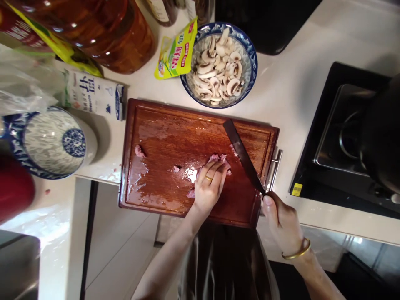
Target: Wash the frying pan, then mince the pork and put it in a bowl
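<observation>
A reddish-brown wooden cutting board point(162, 137) lies on the counter, wet and shiny in places. My left hand point(208, 183), a ring on one finger, presses with bent fingers on raw meat point(225, 161) and hides part of it. Wrapped round the handle of a dark-bladed kitchen knife point(243, 156), my right hand point(283, 218) is at the board's right edge, a bangle on its wrist. The blade slants up and left over the board, right of the meat. A small meat scrap point(139, 151) is at the left, and a tinier one point(176, 168) nearer the middle.
Behind the board is a blue-rimmed bowl point(252, 79) of sliced mushrooms, with a yellow-green packet point(175, 54) against it. Another patterned bowl point(90, 139) and a white packet point(93, 93) are left. A large amber jug point(125, 41) stands behind; a black stove point(312, 154) is right.
</observation>
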The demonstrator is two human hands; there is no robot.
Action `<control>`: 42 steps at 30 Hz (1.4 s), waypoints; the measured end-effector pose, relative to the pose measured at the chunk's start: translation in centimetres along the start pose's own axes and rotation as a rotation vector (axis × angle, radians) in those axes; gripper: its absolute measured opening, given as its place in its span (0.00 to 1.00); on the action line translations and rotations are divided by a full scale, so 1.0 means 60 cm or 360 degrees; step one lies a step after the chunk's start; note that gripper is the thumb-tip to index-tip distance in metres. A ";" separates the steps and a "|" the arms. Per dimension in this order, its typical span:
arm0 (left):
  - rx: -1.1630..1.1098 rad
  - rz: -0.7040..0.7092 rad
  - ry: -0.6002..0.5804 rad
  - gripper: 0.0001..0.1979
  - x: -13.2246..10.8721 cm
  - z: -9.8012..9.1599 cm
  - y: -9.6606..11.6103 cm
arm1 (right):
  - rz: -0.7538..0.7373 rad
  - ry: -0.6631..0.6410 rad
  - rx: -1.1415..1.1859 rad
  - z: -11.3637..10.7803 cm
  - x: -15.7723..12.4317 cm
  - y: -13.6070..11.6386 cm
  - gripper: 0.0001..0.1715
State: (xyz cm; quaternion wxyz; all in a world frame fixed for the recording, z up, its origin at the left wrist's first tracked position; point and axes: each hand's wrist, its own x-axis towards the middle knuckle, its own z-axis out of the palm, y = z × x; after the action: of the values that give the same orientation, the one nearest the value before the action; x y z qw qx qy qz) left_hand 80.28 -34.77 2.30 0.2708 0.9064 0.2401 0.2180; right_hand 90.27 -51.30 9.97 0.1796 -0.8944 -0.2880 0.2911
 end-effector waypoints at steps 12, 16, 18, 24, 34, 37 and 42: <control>-0.0022 0.0093 0.0001 0.08 0.003 -0.007 -0.007 | -0.0043 -0.0047 -0.0208 0.032 -0.026 -0.038 0.26; -0.0045 0.0108 -0.0061 0.08 0.006 -0.005 -0.012 | 0.0052 -0.0047 -0.0214 0.043 -0.024 -0.049 0.27; -0.0070 0.0098 -0.0074 0.08 0.009 -0.006 -0.012 | 0.0099 -0.0090 -0.0147 0.041 -0.026 -0.051 0.25; -0.0098 0.0049 -0.0054 0.08 0.018 -0.005 -0.008 | 0.0127 -0.0208 0.0056 0.020 -0.042 -0.043 0.22; -0.0118 0.0013 -0.0163 0.09 0.007 -0.006 -0.007 | -0.0077 -0.0009 -0.0202 0.061 0.051 -0.068 0.30; -0.0118 -0.0013 -0.0157 0.11 0.006 -0.004 -0.006 | -0.0023 0.0010 -0.0087 0.055 0.050 -0.059 0.28; -0.0124 -0.0049 0.0005 0.14 0.006 -0.001 -0.007 | 0.0038 -0.0036 0.0020 0.018 0.016 -0.041 0.23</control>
State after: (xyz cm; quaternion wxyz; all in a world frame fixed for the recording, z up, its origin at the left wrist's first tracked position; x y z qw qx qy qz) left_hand 80.41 -34.23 2.22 0.3087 0.8910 0.2458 0.2244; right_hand 89.20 -48.63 9.93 0.1785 -0.8933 -0.2776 0.3051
